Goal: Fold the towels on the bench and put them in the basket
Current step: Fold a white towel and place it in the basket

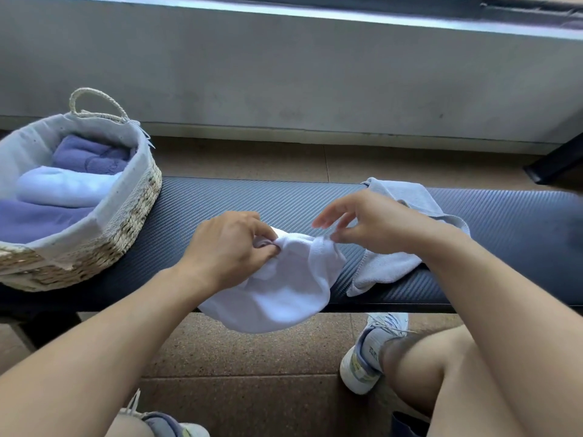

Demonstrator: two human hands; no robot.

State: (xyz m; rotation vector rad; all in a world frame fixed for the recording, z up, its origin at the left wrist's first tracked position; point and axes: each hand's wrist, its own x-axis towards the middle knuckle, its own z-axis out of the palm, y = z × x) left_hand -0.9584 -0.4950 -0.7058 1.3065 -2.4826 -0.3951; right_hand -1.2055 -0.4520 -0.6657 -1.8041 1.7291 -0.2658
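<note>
A white towel (277, 291) hangs over the front edge of the dark bench (220, 200). My left hand (227, 247) grips its upper left part, fingers curled into the cloth. My right hand (372, 225) pinches the towel's top edge a short way to the right, its other fingers spread. Behind my right wrist a light grey towel (388, 263) lies crumpled on the bench. The woven basket (132, 228) with a grey cloth lining stands on the bench's left end and holds folded purple and pale blue towels (63, 187).
A grey wall with a window ledge rises behind the bench. A dark post foot (555, 162) stands at the far right on the brown floor. My knees and light sneakers (366, 361) are in front of the bench.
</note>
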